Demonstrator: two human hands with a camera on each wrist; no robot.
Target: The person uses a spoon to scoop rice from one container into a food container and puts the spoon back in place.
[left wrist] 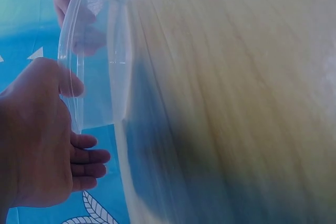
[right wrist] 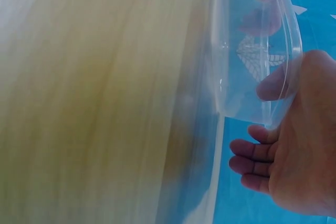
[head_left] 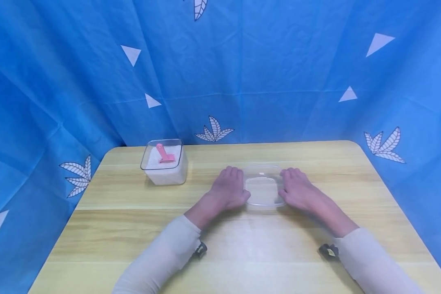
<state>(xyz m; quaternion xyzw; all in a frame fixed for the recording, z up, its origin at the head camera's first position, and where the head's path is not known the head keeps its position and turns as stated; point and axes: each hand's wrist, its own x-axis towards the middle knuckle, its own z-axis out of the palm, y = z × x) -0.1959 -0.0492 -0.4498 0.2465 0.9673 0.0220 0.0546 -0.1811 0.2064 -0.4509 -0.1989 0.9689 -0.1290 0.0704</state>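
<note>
A clear plastic container point(head_left: 262, 203) with a rounded rectangular rim is between my two hands, over the middle of the wooden table. My left hand point(head_left: 228, 188) grips its left end, the thumb on the near side and the fingers toward the far side. At the opposite end my right hand point(head_left: 297, 188) pinches the rim the same way. Seen from the left wrist, the see-through container point(left wrist: 100, 98) stands upright close over the tabletop. Through its wall in the right wrist view, the thumb point(right wrist: 274, 85) shows at the rim.
At the back left of the wooden table point(head_left: 132, 245) stands a clear square tub point(head_left: 169, 176) filled with white granules. A pink scoop point(head_left: 165, 155) lies on the granules. A blue curtain point(head_left: 279, 73) with leaf prints hangs right behind the table and along both sides.
</note>
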